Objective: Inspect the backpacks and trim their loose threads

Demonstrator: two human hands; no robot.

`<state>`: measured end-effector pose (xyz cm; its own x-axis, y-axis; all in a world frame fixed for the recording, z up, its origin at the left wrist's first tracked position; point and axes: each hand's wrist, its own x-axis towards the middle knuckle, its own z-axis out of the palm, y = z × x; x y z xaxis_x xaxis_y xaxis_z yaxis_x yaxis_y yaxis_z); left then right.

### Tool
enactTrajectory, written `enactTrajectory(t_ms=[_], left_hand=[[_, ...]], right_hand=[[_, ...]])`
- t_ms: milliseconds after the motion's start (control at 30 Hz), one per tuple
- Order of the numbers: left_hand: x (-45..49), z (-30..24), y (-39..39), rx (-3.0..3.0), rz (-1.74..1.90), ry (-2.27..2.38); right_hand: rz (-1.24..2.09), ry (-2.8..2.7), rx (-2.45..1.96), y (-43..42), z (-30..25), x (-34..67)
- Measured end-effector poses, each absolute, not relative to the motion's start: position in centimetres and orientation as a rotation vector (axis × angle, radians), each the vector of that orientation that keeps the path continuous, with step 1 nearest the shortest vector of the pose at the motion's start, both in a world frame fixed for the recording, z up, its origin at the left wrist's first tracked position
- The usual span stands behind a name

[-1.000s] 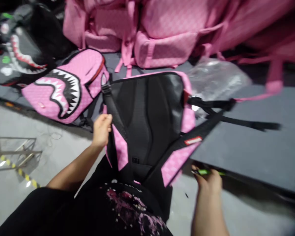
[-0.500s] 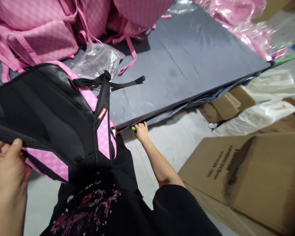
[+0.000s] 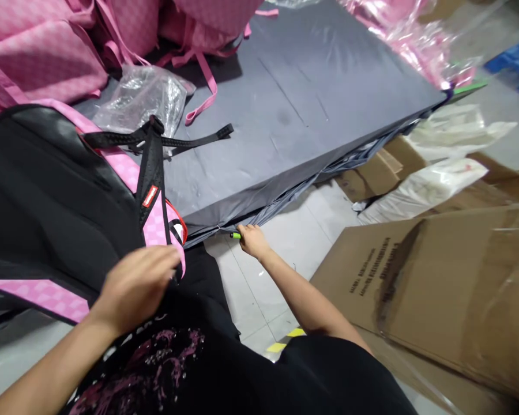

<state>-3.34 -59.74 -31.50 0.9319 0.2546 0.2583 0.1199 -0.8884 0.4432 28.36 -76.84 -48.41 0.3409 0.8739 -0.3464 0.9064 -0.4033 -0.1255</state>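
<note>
The backpack (image 3: pixel 47 196) lies back-up over the table's (image 3: pixel 307 98) near edge, against me. My left hand (image 3: pixel 134 285) curls over the strap's (image 3: pixel 149 173) lower end, but it is too blurred to tell whether I'm gripping. My right hand (image 3: pixel 253 239) is clenched on a green tool (image 3: pixel 234 235) at the table's edge. I judge this to be strap-end work, and next it calls for the tool brought across.

backpack (image 3: pixel 47 196): black back panel, pink checkered sides
strap (image 3: pixel 149 167): black, red tag
table (image 3: pixel 311 104): dark grey, plain
bags (image 3: pixel 38 57): pink, checkered
plastic bag (image 3: pixel 140 101): clear
box (image 3: pixel 450 288): brown, black print
small tool (image 3: pixel 234 235): bright green
shirt (image 3: pixel 177 357): black, pink print
floor (image 3: pixel 246 288): light grey, yellow stripe
</note>
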Motion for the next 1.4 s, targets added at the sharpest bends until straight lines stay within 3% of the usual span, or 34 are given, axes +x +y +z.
enactTrajectory(t_ms=[200, 400, 567, 733, 900, 1067, 1400], left_hand=[[9.3, -36.5, -64.6, 2.787, -0.06, -0.006], [15.8, -40.6, -63.1, 2.892, -0.396, 0.016], [14.4, -39.8, -63.1, 2.884, -0.438, 0.063], [10.5, -37.6, -65.0, 2.751, -0.733, 0.586], [10.2, -40.5, -64.8, 2.656, -1.011, 0.872], [10.5, -41.9, -63.6, 2.477, -1.165, 0.735], [9.6, -39.1, -63.0, 2.336, -1.237, 0.407]], right_hand=[[-0.554, 1.772, 2.409, -79.3, -47.0, 27.6], [-0.529, 1.808, 2.454, -80.0, -46.6, 26.6], [-0.479, 1.806, 2.547, -80.9, -47.5, 26.3], [-0.434, 1.862, 2.648, -80.6, -49.2, 27.0], [-0.422, 1.902, 2.707, -79.2, -49.2, 27.7], [-0.388, 1.912, 2.706, -79.8, -47.7, 27.4], [-0.384, 1.899, 2.667, -79.7, -48.0, 27.3]])
